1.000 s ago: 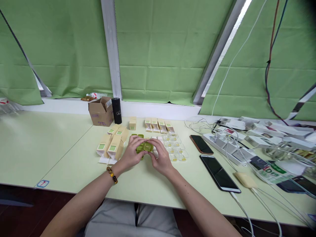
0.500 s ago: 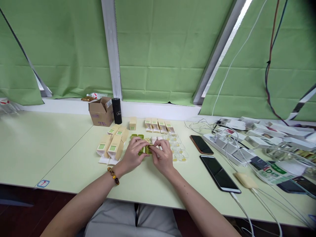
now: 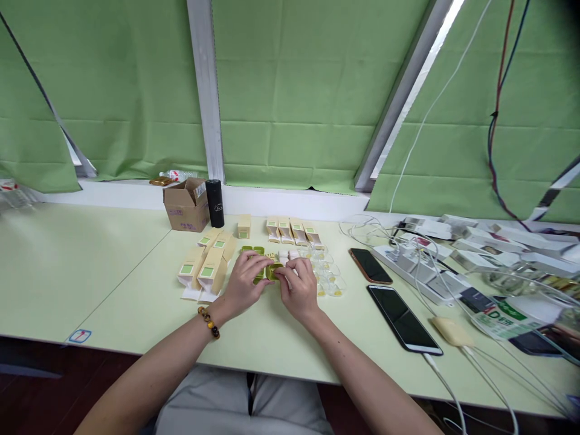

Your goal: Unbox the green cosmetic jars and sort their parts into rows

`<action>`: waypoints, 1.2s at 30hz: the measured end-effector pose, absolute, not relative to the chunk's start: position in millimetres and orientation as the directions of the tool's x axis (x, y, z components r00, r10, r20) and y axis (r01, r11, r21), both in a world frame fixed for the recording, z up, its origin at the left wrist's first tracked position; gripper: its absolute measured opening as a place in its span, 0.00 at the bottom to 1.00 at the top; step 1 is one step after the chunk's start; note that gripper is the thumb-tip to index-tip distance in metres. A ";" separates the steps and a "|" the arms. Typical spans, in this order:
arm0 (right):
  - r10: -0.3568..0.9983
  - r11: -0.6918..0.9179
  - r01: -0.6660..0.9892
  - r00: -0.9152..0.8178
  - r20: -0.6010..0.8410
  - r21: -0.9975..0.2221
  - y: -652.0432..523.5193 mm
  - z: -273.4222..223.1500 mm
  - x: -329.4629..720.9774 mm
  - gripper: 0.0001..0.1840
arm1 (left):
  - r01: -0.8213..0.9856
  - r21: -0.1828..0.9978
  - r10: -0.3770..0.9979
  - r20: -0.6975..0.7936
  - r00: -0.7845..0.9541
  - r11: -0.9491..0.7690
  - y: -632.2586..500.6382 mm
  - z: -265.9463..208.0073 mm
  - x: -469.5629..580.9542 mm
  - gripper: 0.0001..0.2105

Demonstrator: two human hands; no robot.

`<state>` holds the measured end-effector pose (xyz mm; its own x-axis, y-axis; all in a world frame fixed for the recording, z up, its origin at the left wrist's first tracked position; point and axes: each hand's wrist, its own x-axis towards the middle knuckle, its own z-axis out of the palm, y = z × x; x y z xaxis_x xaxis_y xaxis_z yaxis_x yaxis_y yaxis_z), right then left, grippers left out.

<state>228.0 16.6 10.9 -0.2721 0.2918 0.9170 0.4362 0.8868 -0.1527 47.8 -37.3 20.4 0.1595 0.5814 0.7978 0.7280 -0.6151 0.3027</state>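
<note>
Near the middle of the table, my left hand (image 3: pixel 244 281) is closed on a small green plastic case (image 3: pixel 272 272), its fingertips along the case's edges. My right hand (image 3: pixel 299 289) is in a pinch at the right side of the same case, thumb and forefinger touching it; whether anything tiny is between them is hidden. More green cases (image 3: pixel 254 249) lie just behind my left fingers. Small white pieces (image 3: pixel 283 256) sit behind my right hand. To its right are several clear plastic cups (image 3: pixel 334 284) with yellow bottoms.
Open cream cartons (image 3: pixel 212 266) stand to the left, with a row of similar cartons (image 3: pixel 284 229) behind. A brown cardboard box (image 3: pixel 185 208) and black flask (image 3: pixel 214 203) stand at the back. Phones (image 3: pixel 403 317), a power strip (image 3: pixel 417 272) and cables occupy the right.
Both hands stay almost in place. The green case now shows more of its open inside, and my right fingertips have shifted slightly down against it.
</note>
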 end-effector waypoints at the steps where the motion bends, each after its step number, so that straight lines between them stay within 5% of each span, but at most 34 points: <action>1: 0.276 0.888 0.439 -0.272 0.922 -0.136 16.0 12.0 228.2 0.10 | 0.727 0.303 0.575 0.804 0.153 -0.617 -37.1 20.3 47.8 0.19; 9: 0.154 0.891 0.453 -0.269 0.951 -0.016 15.6 13.1 230.0 0.10 | 0.718 0.339 0.575 0.811 0.104 -0.608 -37.4 20.9 49.2 0.19; 16: 0.118 0.921 0.389 -0.210 0.971 -0.027 8.6 11.7 230.3 0.10 | 0.772 0.414 0.611 0.791 -0.043 -0.482 -33.6 19.3 40.4 0.19; 24: 0.383 0.864 0.473 -0.397 0.834 -0.171 23.4 5.3 230.5 0.10 | 0.761 0.560 0.639 0.725 -0.257 -0.329 -35.0 21.9 38.4 0.21; 36: 0.499 0.727 0.684 -0.582 0.642 0.055 37.4 -16.3 209.7 0.08 | 0.661 0.689 0.693 0.632 -0.347 -0.297 -32.3 23.4 40.2 0.12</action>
